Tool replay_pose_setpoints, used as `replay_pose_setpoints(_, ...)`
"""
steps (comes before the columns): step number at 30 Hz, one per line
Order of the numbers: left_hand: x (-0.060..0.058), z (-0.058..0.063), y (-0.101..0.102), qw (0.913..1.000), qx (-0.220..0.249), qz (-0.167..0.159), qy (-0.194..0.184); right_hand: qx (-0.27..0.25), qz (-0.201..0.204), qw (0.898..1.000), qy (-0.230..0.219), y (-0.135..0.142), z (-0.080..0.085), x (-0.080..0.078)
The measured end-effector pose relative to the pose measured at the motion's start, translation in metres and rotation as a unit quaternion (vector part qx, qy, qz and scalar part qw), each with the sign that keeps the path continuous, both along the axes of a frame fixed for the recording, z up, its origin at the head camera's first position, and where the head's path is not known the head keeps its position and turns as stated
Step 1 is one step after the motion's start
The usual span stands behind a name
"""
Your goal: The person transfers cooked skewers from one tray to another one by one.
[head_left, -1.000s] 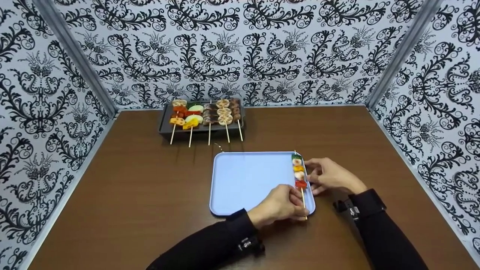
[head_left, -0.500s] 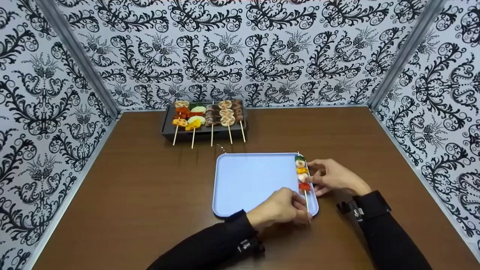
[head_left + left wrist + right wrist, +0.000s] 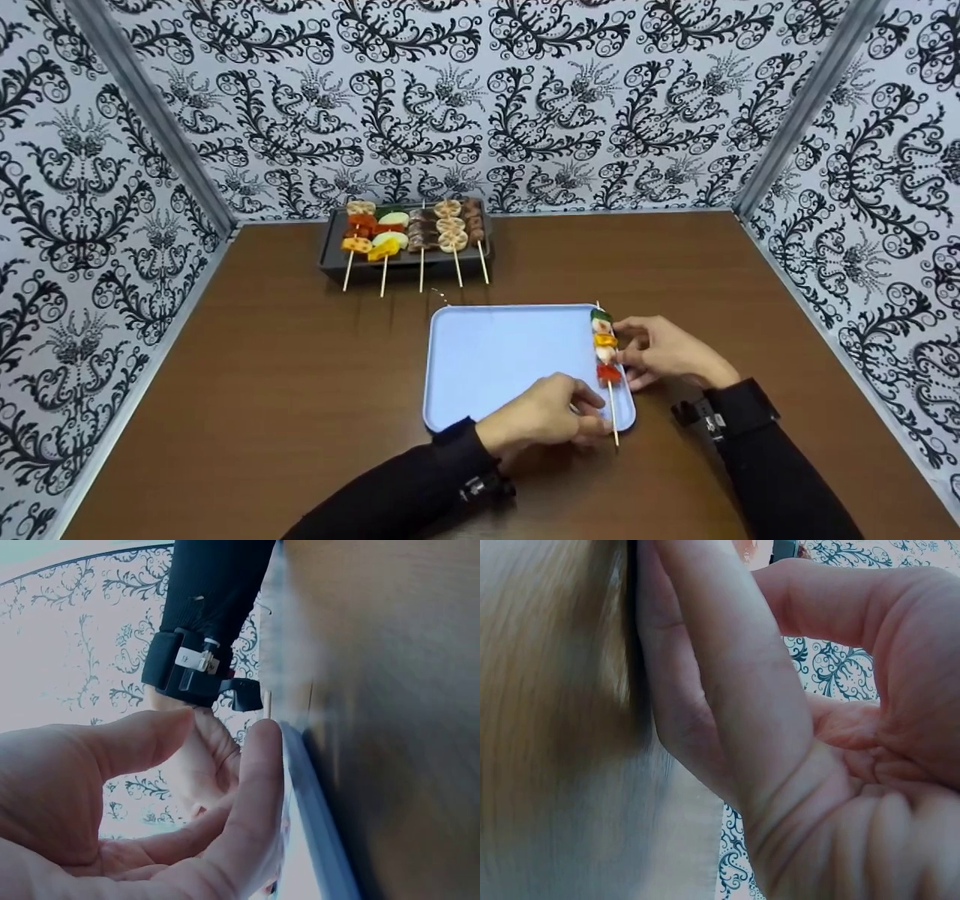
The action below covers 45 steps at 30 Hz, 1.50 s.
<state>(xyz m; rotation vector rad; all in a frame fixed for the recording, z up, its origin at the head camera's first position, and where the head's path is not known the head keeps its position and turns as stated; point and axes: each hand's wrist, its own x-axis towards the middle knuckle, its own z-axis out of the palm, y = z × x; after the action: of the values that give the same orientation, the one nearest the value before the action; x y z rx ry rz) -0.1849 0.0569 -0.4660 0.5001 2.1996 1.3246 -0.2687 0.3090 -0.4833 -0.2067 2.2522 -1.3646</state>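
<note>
A vegetable skewer (image 3: 605,349) with green, white, yellow and red pieces lies along the right side of a light blue tray (image 3: 495,360). Its bare stick end juts past the tray's near edge. My left hand (image 3: 551,412) is beside that stick; in the left wrist view, its thumb stands apart from the fingers (image 3: 255,787), and the stick tip shows beyond a fingertip. At the tray's right edge, my right hand (image 3: 667,352) has its fingertips against the right side of the skewer's food. In the right wrist view, its fingers (image 3: 742,675) extend close to the table.
A dark grill plate (image 3: 328,247) stands at the back left, holding several skewers (image 3: 452,225) whose sticks overhang its front. Patterned walls (image 3: 525,105) enclose the brown table (image 3: 300,390) at the back and sides.
My left fingers have loosened from the stick, and that hand has drawn slightly left. Skewer and tray stay nearly in place, with my right hand still beside the food.
</note>
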Motion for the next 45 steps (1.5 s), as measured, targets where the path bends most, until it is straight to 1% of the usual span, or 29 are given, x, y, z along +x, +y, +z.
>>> replay_pose_setpoints(3, -0.002, 0.002, -0.008, 0.9998, 0.016, -0.006, -0.014, 0.0, -0.003, 1.0, -0.003, -0.002, 0.001, -0.001)
replay_pose_setpoints(7, -0.006, 0.005, -0.02, 0.9995, 0.026, -0.013, -0.008, 0.004, -0.011, 1.0, -0.007, -0.003, 0.003, -0.002)
replay_pose_setpoints(9, -0.008, 0.006, -0.028, 0.9995, 0.03, -0.008, 0.0, 0.006, -0.012, 1.0, -0.007, -0.004, 0.003, -0.003)
replay_pose_setpoints(11, -0.011, 0.007, -0.036, 0.999, 0.044, 0.0, -0.001, 0.005, -0.012, 1.0, -0.008, -0.004, 0.002, -0.003)
replay_pose_setpoints(13, -0.015, 0.007, -0.044, 0.9985, 0.053, 0.009, 0.007, 0.003, -0.011, 1.0, -0.009, -0.005, 0.002, -0.002)
replay_pose_setpoints(16, -0.021, 0.008, -0.057, 0.9968, 0.076, 0.025, 0.004, 0.001, -0.011, 1.0, -0.009, -0.005, 0.003, 0.0)
replay_pose_setpoints(18, -0.027, 0.01, -0.065, 0.9964, 0.076, 0.036, 0.014, 0.002, -0.01, 1.0, -0.008, -0.004, 0.003, 0.0)
replay_pose_setpoints(21, -0.035, 0.015, -0.077, 0.995, 0.077, 0.059, 0.022, 0.004, -0.008, 1.0, -0.009, -0.003, 0.002, 0.001)
replay_pose_setpoints(25, -0.045, 0.025, -0.092, 0.9913, 0.086, 0.089, 0.043, 0.004, -0.014, 1.0, -0.014, -0.002, 0.002, 0.001)
replay_pose_setpoints(27, -0.05, 0.03, -0.101, 0.9885, 0.093, 0.102, 0.062, 0.005, -0.016, 1.0, -0.014, -0.003, 0.002, 0.001)
replay_pose_setpoints(32, -0.061, 0.042, -0.122, 0.9793, 0.069, 0.138, 0.131, 0.002, -0.015, 1.0, -0.016, -0.003, 0.001, 0.0)
replay_pose_setpoints(36, -0.069, 0.05, -0.135, 0.9702, 0.045, 0.178, 0.159, 0.001, -0.016, 1.0, -0.019, -0.003, 0.0, 0.0)
replay_pose_setpoints(40, -0.076, 0.055, -0.148, 0.956, 0.025, 0.212, 0.201, 0.002, -0.015, 1.0, -0.018, -0.002, 0.0, 0.0)
replay_pose_setpoints(43, -0.08, 0.057, -0.157, 0.9435, 0.01, 0.232, 0.236, 0.001, -0.01, 1.0, -0.014, -0.002, 0.0, 0.0)
replay_pose_setpoints(45, -0.083, 0.058, -0.164, 0.9363, 0.0, 0.245, 0.252, 0.002, -0.007, 1.0, -0.012, -0.001, 0.0, 0.0)
